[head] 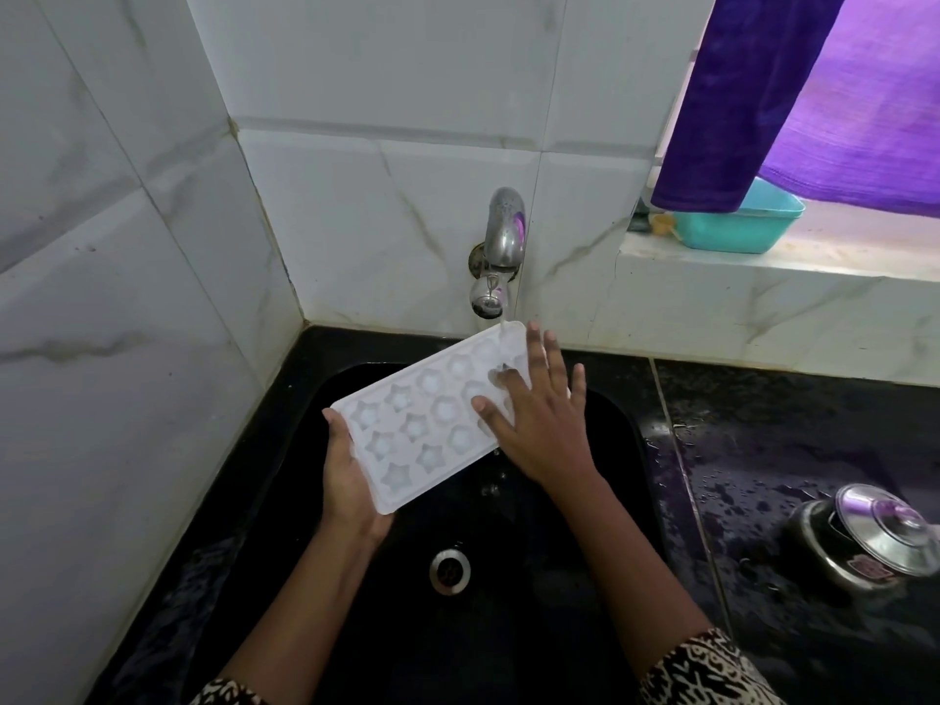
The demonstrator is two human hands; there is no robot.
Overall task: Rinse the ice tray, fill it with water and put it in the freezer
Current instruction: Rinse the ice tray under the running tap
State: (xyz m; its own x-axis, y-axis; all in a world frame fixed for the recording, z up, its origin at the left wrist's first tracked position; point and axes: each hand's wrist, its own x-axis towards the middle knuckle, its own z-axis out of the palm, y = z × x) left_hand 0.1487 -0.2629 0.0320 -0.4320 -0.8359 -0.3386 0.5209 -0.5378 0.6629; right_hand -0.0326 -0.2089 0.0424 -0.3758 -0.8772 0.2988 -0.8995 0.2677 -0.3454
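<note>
1. A white plastic ice tray (427, 419) with star-shaped cells is held tilted over the black sink (600, 628), under the steel tap (501, 246).
2. Its near end is gripped by the left hand (351, 475).
3. The right hand (539, 419) is laid on it with fingers spread.

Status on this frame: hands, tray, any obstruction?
Left hand grips ice tray end, tilted under running tap. Right hand flat on tray, fingers spread. No obstruction seen.

White star-cell ice tray (422, 419) tilted under running tap water.
</note>
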